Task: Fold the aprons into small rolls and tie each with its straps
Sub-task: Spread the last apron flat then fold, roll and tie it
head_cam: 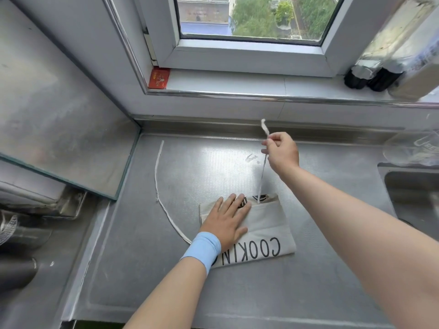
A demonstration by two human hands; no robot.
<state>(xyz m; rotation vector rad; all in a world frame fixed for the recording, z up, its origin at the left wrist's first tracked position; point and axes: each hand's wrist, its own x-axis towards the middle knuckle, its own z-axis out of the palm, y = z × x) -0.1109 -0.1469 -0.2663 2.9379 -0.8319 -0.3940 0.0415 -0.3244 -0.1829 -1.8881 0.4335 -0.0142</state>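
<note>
Right now my left hand [228, 219], the one with the light-blue wristband [204, 248], lies flat with fingers spread on the folded apron [266, 224], pressing its left half onto the bench [237, 293] and gripping nothing. My right hand [282, 150] is up and farther out, pinching a white strap [262, 174] between thumb and fingertips. This strap runs taut from the apron's far edge up to the pinch, with a short tail poking above it. The apron lies just before me, under the left hand and nearer than the right, its longer side running left to right. As I judge it, the strap must come back toward me across that axis. The cloth is cream, folded into a flat packet rather than a roll, with black "COOKIN" lettering along the near edge. The second strap [155, 179] curves away loose to the left.
</note>
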